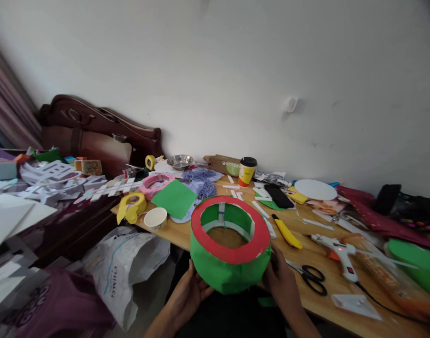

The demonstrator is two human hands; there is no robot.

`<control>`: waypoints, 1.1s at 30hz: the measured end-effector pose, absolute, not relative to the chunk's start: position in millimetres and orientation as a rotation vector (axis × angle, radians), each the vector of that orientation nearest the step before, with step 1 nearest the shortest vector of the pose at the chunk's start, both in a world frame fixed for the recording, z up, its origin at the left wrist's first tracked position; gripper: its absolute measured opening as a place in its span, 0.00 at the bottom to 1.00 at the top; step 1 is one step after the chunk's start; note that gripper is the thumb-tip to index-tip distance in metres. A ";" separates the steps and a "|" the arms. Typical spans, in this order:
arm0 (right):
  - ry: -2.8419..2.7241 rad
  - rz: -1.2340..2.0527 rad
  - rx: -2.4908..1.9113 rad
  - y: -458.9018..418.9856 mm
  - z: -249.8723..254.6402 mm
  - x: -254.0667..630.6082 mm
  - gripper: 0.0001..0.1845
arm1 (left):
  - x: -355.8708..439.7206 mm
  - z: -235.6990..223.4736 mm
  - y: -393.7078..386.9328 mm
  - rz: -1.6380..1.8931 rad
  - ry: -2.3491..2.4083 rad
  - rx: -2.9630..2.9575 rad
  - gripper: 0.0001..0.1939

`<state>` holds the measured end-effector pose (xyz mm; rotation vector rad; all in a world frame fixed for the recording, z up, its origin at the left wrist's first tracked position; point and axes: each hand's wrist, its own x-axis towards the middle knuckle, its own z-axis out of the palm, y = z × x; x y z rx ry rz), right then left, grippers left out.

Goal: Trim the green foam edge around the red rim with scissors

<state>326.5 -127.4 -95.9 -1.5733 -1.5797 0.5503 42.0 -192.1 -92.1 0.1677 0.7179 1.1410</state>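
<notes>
Between my two hands is a hollow paper ring (222, 277), green on its sides and red on its flat top rim, tilted so I look down through its opening. White strips and green paper show on its inner wall. My left hand (190, 293) supports the lower left side, thumb up along the wall and fingers underneath. On the right side my right hand (281, 281) grips the ring, its fingertips partly hidden behind it. Just right of that hand lie black-handled scissors (311, 277), with a yellow utility knife (288, 232) farther back on the wooden table (267, 251).
A glue gun (341, 253) with its cord lies at right. Left on the table are a white bowl (155, 218), a yellow paper ring (132, 207) and green paper (175, 198). A coffee cup (247, 172) stands behind. White bags (126, 267) sit below the left edge.
</notes>
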 end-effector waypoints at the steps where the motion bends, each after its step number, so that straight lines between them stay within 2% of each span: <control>1: -1.583 0.561 -1.574 -127.4 -96.7 327.0 0.30 | 42.3 -92.1 -192.2 1.140 0.713 0.177 0.24; 5: -1.619 0.537 -1.535 -127.4 -98.8 328.2 0.28 | 43.9 -92.3 -193.0 1.163 0.749 0.183 0.26; 13: -1.619 0.538 -1.604 -124.9 -96.9 325.3 0.28 | 46.4 -76.4 -174.2 1.183 0.786 0.203 0.25; 25: -1.689 0.540 -1.397 -122.6 -102.1 320.0 0.25 | 44.1 -63.1 -138.1 1.235 0.794 0.279 0.22; 33: -1.706 0.388 -1.402 -120.1 -102.8 317.5 0.23 | 32.3 -77.2 -121.1 1.208 0.687 0.324 0.33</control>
